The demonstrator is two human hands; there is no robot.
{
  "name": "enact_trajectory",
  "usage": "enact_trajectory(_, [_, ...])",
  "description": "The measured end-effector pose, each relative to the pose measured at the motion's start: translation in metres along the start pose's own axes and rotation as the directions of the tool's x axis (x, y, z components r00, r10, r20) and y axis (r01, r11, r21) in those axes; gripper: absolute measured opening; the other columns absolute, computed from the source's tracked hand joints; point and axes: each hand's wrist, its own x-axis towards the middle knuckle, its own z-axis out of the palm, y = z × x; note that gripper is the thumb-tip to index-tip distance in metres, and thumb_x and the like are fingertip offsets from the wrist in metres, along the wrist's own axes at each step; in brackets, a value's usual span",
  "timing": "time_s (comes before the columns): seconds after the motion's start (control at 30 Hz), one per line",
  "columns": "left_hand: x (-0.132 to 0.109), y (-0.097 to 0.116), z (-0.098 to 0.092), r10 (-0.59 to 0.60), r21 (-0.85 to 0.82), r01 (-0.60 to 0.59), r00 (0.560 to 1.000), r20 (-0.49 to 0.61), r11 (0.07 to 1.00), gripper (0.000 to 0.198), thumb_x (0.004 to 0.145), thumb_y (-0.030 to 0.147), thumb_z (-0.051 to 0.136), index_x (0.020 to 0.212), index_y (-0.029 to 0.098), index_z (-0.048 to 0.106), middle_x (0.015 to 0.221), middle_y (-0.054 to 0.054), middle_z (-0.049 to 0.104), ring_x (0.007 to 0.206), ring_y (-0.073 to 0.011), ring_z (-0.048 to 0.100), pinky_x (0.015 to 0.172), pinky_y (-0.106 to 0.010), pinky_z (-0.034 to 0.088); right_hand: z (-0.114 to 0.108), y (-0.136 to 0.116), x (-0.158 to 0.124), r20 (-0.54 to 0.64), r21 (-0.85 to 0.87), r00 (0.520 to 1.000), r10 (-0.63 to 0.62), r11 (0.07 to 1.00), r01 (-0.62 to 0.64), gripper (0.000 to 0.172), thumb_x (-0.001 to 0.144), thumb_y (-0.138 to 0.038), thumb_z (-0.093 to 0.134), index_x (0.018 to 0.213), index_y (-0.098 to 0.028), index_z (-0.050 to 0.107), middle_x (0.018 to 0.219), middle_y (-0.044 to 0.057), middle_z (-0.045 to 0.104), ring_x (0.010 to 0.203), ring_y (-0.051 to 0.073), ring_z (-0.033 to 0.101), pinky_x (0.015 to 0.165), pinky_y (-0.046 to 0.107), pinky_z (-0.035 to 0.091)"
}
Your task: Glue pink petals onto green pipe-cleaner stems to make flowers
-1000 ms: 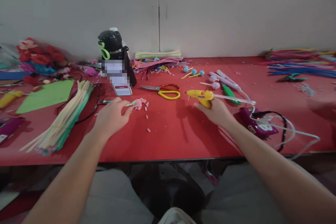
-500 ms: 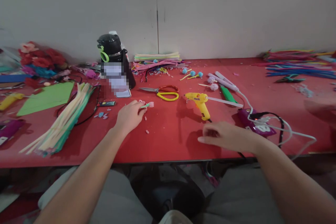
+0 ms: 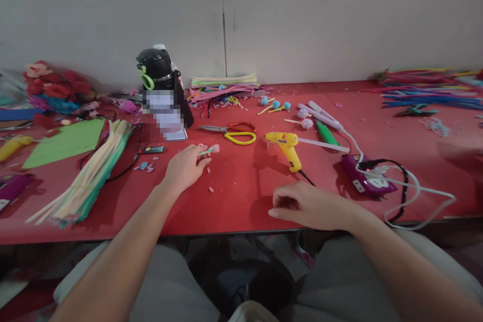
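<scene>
One bundle of cream and green pipe cleaners (image 3: 88,173) lies on our red tabletop (image 3: 234,206). Next, our left hand (image 3: 184,168) pinches a pale-green stem with a pink tip (image 3: 215,149) just above the surface, near loose pink bits (image 3: 211,189). Behind it lie our red-and-yellow-handled scissors (image 3: 241,137). Farther right, our yellow glue gun (image 3: 287,147) points left; below it, our right hand (image 3: 302,205) curls loosely, thumb apart from fingers, well left of a purple power strip (image 3: 358,173).
</scene>
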Motion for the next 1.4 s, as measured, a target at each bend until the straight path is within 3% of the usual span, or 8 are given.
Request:
enact_trajectory(0.17, [-0.006, 0.017, -0.007, -0.004, -0.179, 0.003, 1.000, -0.003, 0.984, 0.023, 0.095, 0.041, 0.056, 0.090, 0.019, 0.062, 0.085, -0.002, 0.067, 0.076, -0.0173, 0.063, 0.068, -0.027, 0.043, 0.016, -0.014, 0.016, -0.198, 0.202, 0.980, -0.002, 0.978, 0.043, 0.022, 0.094, -0.040, 0.060, 0.087, -0.019, 0.066, 0.085, 0.003, 0.070, 0.075, 0.017, 0.061, 0.070, 0.031, 0.045])
enact_trajectory(0.23, [-0.016, 0.033, -0.012, -0.002, -0.389, -0.005, 1.000, -0.018, 0.921, 0.024, 0.093, 0.041, 0.058, 0.082, 0.019, 0.059, 0.072, 0.002, 0.058, 0.065, -0.0142, 0.054, 0.063, -0.026, 0.041, 0.027, -0.019, 0.024, -0.308, 0.324, 0.950, 0.043, 0.944, 0.063, 0.023, 0.092, -0.041, 0.062, 0.099, -0.019, 0.066, 0.091, 0.005, 0.070, 0.079, 0.018, 0.063, 0.072, 0.031, 0.048])
enact_trajectory(0.37, [-0.046, 0.068, -0.019, 0.057, -0.581, -0.047, 0.998, 0.000, 0.813, 0.025, 0.091, 0.039, 0.060, 0.075, 0.019, 0.054, 0.068, 0.004, 0.052, 0.061, -0.0116, 0.045, 0.058, -0.025, 0.036, 0.045, -0.027, 0.036, -0.443, 0.502, 0.894, 0.066, 0.844, 0.186, 0.030, 0.091, -0.041, 0.065, 0.113, -0.020, 0.065, 0.103, 0.007, 0.071, 0.090, 0.019, 0.065, 0.079, 0.032, 0.050])
enact_trajectory(0.57, [-0.067, 0.082, -0.020, 0.138, -0.653, -0.059, 0.988, 0.070, 0.755, 0.022, 0.094, 0.037, 0.058, 0.080, 0.019, 0.056, 0.070, 0.005, 0.052, 0.064, -0.0108, 0.044, 0.060, -0.024, 0.036, 0.049, -0.037, 0.034, -0.427, 0.647, 0.904, 0.027, 0.707, 0.284, 0.023, 0.093, -0.043, 0.063, 0.095, -0.020, 0.067, 0.088, 0.003, 0.070, 0.078, 0.016, 0.064, 0.072, 0.029, 0.052])
enact_trajectory(0.8, [-0.069, 0.082, -0.021, 0.219, -0.741, -0.065, 0.969, 0.112, 0.668, 0.023, 0.095, 0.035, 0.056, 0.079, 0.019, 0.057, 0.073, 0.003, 0.058, 0.068, -0.0119, 0.050, 0.062, -0.024, 0.040, 0.044, -0.040, 0.030, -0.404, 0.653, 0.915, 0.003, 0.701, 0.286, 0.026, 0.093, -0.046, 0.062, 0.091, -0.020, 0.064, 0.083, 0.002, 0.063, 0.075, 0.015, 0.057, 0.071, 0.028, 0.049])
enact_trajectory(1.07, [-0.074, 0.086, -0.020, 0.276, -0.815, -0.034, 0.949, 0.156, 0.578, 0.023, 0.093, 0.030, 0.054, 0.074, 0.018, 0.050, 0.068, 0.004, 0.045, 0.064, -0.0108, 0.041, 0.058, -0.023, 0.036, 0.038, -0.038, 0.028, -0.357, 0.708, 0.932, -0.062, 0.632, 0.314, 0.031, 0.087, -0.049, 0.069, 0.083, -0.019, 0.065, 0.073, 0.000, 0.061, 0.066, 0.013, 0.053, 0.062, 0.026, 0.046])
enact_trajectory(1.23, [-0.074, 0.080, -0.018, 0.238, -0.731, -0.078, 0.964, 0.118, 0.678, 0.027, 0.095, 0.033, 0.057, 0.072, 0.019, 0.051, 0.069, 0.004, 0.049, 0.065, -0.0113, 0.046, 0.061, -0.024, 0.038, 0.038, -0.033, 0.030, -0.401, 0.650, 0.916, 0.024, 0.712, 0.266, 0.030, 0.083, -0.048, 0.073, 0.079, -0.019, 0.068, 0.075, 0.003, 0.068, 0.069, 0.015, 0.060, 0.067, 0.029, 0.050])
enact_trajectory(1.4, [-0.073, 0.070, -0.023, 0.265, -0.455, -0.241, 0.964, -0.011, 0.857, 0.026, 0.101, 0.039, 0.048, 0.110, 0.021, 0.065, 0.094, -0.003, 0.060, 0.088, -0.0175, 0.057, 0.080, -0.032, 0.044, 0.027, -0.019, 0.029, -0.475, 0.527, 0.873, 0.113, 0.831, 0.179, 0.030, 0.083, -0.047, 0.071, 0.077, -0.019, 0.069, 0.072, 0.003, 0.069, 0.066, 0.015, 0.060, 0.064, 0.029, 0.049])
